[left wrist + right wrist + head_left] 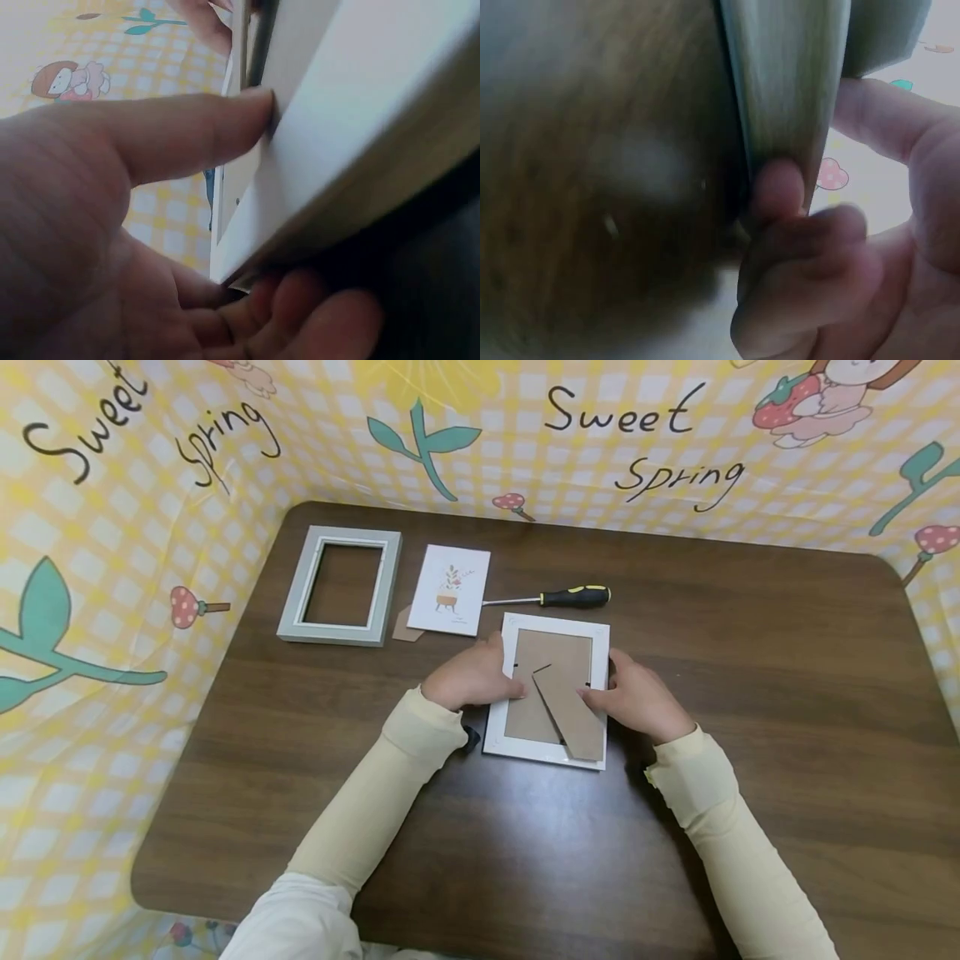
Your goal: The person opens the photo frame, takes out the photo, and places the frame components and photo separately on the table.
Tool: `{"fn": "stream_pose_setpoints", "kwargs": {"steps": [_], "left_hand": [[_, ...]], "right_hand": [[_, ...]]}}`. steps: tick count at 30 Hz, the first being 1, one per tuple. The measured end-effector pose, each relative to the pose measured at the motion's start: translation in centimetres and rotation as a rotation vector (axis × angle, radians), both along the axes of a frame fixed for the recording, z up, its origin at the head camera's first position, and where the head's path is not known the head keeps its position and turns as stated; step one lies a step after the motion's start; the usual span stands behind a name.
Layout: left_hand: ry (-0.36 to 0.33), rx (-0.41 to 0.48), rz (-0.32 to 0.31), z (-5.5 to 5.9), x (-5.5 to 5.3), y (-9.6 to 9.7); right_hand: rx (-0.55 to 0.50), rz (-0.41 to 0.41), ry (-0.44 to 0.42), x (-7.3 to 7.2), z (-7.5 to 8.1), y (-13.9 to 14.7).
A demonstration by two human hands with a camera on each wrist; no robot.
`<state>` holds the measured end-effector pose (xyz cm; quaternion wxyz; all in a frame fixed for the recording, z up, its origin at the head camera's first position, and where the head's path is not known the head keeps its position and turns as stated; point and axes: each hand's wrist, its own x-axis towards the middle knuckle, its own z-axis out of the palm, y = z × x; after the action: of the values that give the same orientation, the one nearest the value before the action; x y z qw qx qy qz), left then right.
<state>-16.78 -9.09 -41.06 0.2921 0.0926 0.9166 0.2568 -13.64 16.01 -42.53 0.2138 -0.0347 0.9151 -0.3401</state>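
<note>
A white picture frame (545, 753) is held between both hands, its brown backing board (532, 718) facing up. On that backing a brown easel stand (573, 718) lies slanted. My left hand (472, 675) grips the frame's left side, thumb on top and fingers curled beneath the edge, as the left wrist view shows. At the opposite side my right hand (641, 693) grips the frame, its thumb over the stand and its fingers (778, 191) against the side and underneath. What faces down on the frame is hidden.
A grey-green empty frame (295, 585) lies at the back left of the brown table (750, 693). Beside it a white card with a plant drawing (450, 589) partly covers a brown piece (405, 628). A black-and-yellow screwdriver (573, 597) lies behind the held frame.
</note>
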Motion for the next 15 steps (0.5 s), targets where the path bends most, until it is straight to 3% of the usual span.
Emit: {"fn": "stream_pose_setpoints", "kwargs": {"steps": [4,8,11,15], "left_hand": [[-0.023,-0.004,-0.001,-0.2,0.0,-0.4],[-0.019,0.105,-0.014,-0.5,0.1,-1.1],[0.021,0.175,-0.083,-0.4,0.3,-1.9],[0.058,0.126,-0.215,0.3,0.8,-2.7]], "right_hand": [[-0.009,0.014,-0.001,-0.2,-0.4,0.0],[-0.044,0.024,-0.026,-0.2,-0.6,0.2],[-0.073,0.026,-0.049,-0.2,-0.5,0.5],[-0.099,0.047,-0.066,-0.2,-0.2,0.8]]}}
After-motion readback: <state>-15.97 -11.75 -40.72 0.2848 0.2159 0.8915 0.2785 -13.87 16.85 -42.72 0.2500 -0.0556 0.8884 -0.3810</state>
